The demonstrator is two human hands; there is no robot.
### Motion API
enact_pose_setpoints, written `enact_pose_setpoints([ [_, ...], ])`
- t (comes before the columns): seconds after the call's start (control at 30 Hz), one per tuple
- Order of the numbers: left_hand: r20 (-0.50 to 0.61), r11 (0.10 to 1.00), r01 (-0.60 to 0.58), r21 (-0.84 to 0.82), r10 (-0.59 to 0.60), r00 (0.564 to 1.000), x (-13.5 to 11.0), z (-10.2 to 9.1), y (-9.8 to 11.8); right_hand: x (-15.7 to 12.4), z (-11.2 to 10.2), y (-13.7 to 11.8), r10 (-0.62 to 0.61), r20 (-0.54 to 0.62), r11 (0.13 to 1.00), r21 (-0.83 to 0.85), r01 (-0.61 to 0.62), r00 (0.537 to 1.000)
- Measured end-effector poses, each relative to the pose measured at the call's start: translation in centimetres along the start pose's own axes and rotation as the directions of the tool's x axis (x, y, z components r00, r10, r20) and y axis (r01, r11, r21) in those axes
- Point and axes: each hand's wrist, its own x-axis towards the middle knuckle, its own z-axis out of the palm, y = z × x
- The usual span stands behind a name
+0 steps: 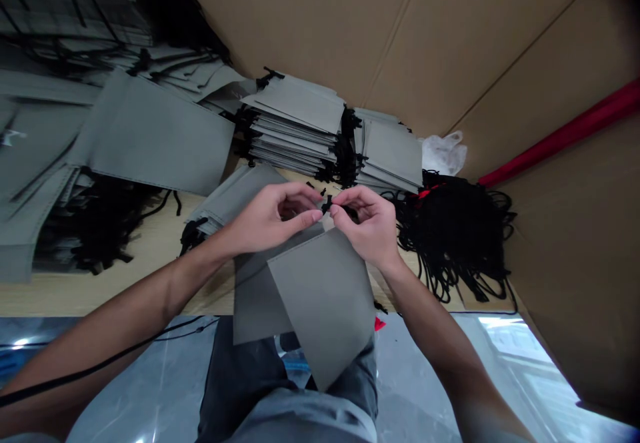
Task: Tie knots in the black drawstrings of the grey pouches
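Note:
Between my two hands, above the table's front edge, is a short knotted piece of black cord [327,204]. My left hand [280,213] has its thumb and fingertips closed at the cord's left side. My right hand [367,223] pinches the cord from the right, with more black cord partly hidden behind its fingers. Below the hands a flat grey pouch [325,303] with a stitched top edge hangs tilted over the lap. Another grey pouch [257,296] lies behind it, overhanging the table edge.
Stacked grey pouches with black cords [295,130] stand at the back, beside a second stack [390,150]. More piles [165,130] fill the left. A heap of black cords [455,230] lies right, near a clear plastic bag [445,153]. Cardboard walls [350,23] enclose the back and right.

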Motion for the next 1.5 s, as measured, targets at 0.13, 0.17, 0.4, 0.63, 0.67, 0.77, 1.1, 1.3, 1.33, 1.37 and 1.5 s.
enact_pose_setpoints([
  [0.13,0.140,0.999,0.046,0.013,-0.048,0.989,0.0,-0.3,0.3,0.6,-2.2,-0.8,-0.158,0.141,0.959,-0.214,0.186,0.977],
  [0.17,0.145,0.998,0.037,0.041,-0.043,0.989,-0.1,-0.4,0.4,0.8,-2.8,-1.0,-0.177,0.212,0.951,-0.216,0.223,0.961],
  [0.4,0.181,0.993,-0.013,0.120,-0.009,0.983,-0.4,-0.5,1.2,1.1,-3.2,-1.2,-0.135,0.451,0.977,-0.090,0.195,0.882],
  [0.63,0.152,0.994,-0.015,0.108,-0.002,0.988,-0.4,-0.6,1.4,0.7,-2.8,-0.9,-0.103,0.433,0.983,-0.091,0.157,0.896],
  [0.67,0.147,0.994,-0.016,0.110,0.000,0.989,-0.5,-0.7,1.3,0.7,-2.7,-0.9,-0.104,0.413,0.984,-0.091,0.155,0.905],
  [0.77,0.178,0.989,-0.040,0.141,0.014,0.984,-0.5,-0.8,1.1,0.6,-2.4,-1.1,-0.099,0.377,0.988,-0.074,0.137,0.921],
  [1.1,0.300,0.989,-0.117,0.092,0.085,0.950,-0.3,-1.8,1.6,0.6,-2.6,-1.2,-0.021,0.404,0.999,-0.020,0.031,0.915],
  [1.3,0.343,0.992,-0.034,-0.118,0.073,0.936,-0.5,-2.1,1.6,0.4,-2.2,-0.7,-0.007,0.398,0.990,0.134,-0.050,0.917],
  [1.33,0.344,0.990,-0.025,-0.136,0.070,0.936,-0.5,-2.1,1.6,0.4,-2.1,-0.6,-0.006,0.391,0.986,0.157,-0.061,0.920],
  [1.37,0.343,0.988,-0.017,-0.152,0.069,0.937,-0.5,-2.1,1.6,0.4,-2.1,-0.5,-0.002,0.384,0.982,0.176,-0.071,0.923],
  [1.5,0.330,0.981,-0.009,-0.194,0.074,0.941,-0.4,-2.1,1.6,0.6,-2.1,-0.3,0.008,0.360,0.968,0.231,-0.098,0.933],
])
